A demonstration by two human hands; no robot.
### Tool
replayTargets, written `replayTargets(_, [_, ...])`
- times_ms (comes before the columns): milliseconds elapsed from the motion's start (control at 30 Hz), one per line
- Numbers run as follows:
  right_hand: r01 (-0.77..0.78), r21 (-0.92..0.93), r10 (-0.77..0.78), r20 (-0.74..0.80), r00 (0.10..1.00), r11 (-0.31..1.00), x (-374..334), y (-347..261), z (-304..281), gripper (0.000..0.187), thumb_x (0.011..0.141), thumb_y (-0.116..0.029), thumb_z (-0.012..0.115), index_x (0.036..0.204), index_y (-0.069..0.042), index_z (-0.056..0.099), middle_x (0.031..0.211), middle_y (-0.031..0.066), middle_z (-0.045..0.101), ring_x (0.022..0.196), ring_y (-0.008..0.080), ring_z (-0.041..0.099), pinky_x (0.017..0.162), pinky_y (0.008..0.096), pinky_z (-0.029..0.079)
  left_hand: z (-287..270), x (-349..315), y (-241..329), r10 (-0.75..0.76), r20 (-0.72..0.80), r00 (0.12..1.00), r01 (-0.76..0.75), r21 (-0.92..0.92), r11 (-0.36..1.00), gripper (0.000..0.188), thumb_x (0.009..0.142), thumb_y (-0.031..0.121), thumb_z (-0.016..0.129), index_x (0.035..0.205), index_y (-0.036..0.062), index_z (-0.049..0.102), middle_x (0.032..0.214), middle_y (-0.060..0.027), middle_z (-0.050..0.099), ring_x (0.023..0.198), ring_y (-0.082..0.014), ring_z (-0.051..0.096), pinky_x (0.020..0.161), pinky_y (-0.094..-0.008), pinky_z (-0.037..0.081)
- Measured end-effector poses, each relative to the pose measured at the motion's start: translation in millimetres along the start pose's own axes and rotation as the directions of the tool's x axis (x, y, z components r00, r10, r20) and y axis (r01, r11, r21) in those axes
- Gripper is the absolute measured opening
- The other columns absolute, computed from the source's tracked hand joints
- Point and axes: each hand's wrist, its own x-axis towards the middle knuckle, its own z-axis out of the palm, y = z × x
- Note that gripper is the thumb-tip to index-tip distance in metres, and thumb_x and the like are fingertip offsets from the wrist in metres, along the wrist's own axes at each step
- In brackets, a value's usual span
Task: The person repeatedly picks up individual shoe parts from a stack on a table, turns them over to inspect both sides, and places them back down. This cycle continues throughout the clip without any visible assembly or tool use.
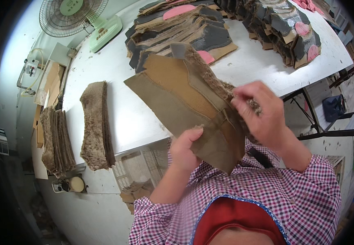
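Observation:
A stitched shoe upper piece [189, 98], olive and tan with a brown fleece lining along its right edge, is lifted over the table's front edge. My left hand [186, 149] grips its lower left side, with the thumb on top. At the right edge, my right hand [263, 110] pinches the brown fleece lining [211, 75] between thumb and fingers. A tuft of fleece shows by those fingers. The underside of the piece is hidden.
Stacked upper pieces with grey and pink patches [181, 36] cover the back of the white table [124, 98]; another row [283, 32] lies back right. Two fleece stacks [95, 126] [57, 141] sit left. A green fan [103, 34] stands far left, a plastic crate [138, 165] below.

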Motion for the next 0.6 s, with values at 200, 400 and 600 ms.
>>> replayTargets(200, [-0.152, 0.158, 0.127, 0.158, 0.979, 0.976, -4.8, -4.1, -0.8, 0.017, 0.081, -0.005, 0.07, 0.095, 0.002, 0.065, 0.085, 0.012, 0.065, 0.073, 0.0213, 0.065, 0.065, 0.0291, 0.052, 1.8, -4.0, -6.5, 0.093, 0.107, 0.99, -0.101, 0.071, 0.992, 0.054, 0.083, 0.014, 0.047, 0.13, -0.0103, 0.042, 0.128, -0.0216, 0.053, 0.116, -0.032, 0.055, 0.101, -0.0411, 0.043])
replayTargets(400, [-0.354, 0.248, 0.261, 0.342, 0.903, 0.902, -0.5, -10.2, -11.1, 0.017, 0.082, -0.007, 0.07, 0.094, 0.004, 0.065, 0.082, 0.0112, 0.067, 0.072, 0.016, 0.066, 0.066, 0.0266, 0.052, -4.0, -5.9, -4.9, 0.11, 0.167, 0.98, -0.131, 0.121, 0.984, 0.054, 0.084, 0.015, 0.04, 0.131, -0.0126, 0.041, 0.132, -0.0233, 0.051, 0.12, -0.0333, 0.052, 0.105, -0.0418, 0.039])
replayTargets(600, [-0.403, 0.208, 0.336, 0.292, 0.895, 0.891, -5.5, -17.2, -10.8, 0.017, 0.083, -0.007, 0.068, 0.096, 0.004, 0.065, 0.081, 0.01, 0.068, 0.072, 0.0128, 0.065, 0.066, 0.0261, 0.052, -11.3, -4.3, -6.0, -0.001, 0.166, 0.986, -0.025, 0.154, 0.988, 0.054, 0.083, 0.013, 0.043, 0.131, -0.0114, 0.042, 0.131, -0.0218, 0.052, 0.12, -0.0323, 0.052, 0.105, -0.0413, 0.039])
